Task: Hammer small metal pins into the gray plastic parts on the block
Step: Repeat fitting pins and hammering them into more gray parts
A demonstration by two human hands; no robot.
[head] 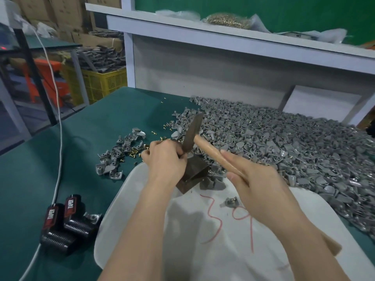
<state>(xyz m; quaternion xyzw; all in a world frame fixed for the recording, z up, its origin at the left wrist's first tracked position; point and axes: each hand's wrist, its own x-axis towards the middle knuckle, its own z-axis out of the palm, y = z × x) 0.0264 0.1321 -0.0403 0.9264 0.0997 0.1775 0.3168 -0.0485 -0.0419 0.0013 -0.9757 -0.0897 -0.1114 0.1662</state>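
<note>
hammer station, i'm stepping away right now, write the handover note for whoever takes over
Left hand: fingers curled at the top of the block, seemingly pinching a gray part there.
Right hand: grips the hammer by its wooden handle, head close over that part.
Supplies: loose brass pins left of the block, big pile of gray parts to its right.
Done: one finished-looking piece lies on the white sheet; count unclear.
Left: strike this pin, then work through the pile.
</note>
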